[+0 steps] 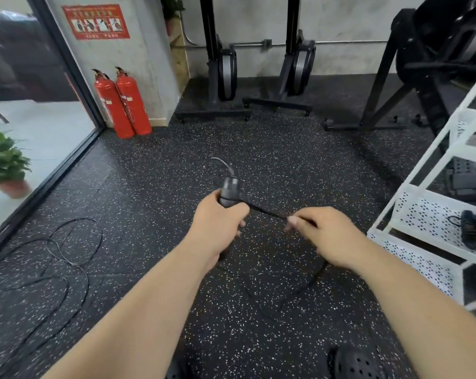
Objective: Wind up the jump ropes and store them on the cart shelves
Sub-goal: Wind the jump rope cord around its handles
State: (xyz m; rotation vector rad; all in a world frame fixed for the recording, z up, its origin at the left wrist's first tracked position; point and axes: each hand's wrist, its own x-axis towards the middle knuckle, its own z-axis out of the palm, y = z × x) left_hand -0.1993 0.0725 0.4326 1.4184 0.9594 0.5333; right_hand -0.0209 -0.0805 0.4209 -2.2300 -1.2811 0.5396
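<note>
My left hand [217,222] grips the dark grey handles of a jump rope [230,191], which stick up out of my fist. A thin black cord [264,210] runs taut from the handles to my right hand [321,233], which pinches it between thumb and fingers. Below my right hand the cord hangs in a slack loop [310,281] toward the floor. Another black jump rope [67,258] lies in loose loops on the floor at the left. A wound rope bundle [474,231] sits on a shelf of the white cart [422,214] at the right.
Two red fire extinguishers [122,105] stand by the glass door at the back left. Black gym machines [275,77] line the far wall. A potted plant [4,165] is at the left edge. My dark shoe [354,362] shows at the bottom.
</note>
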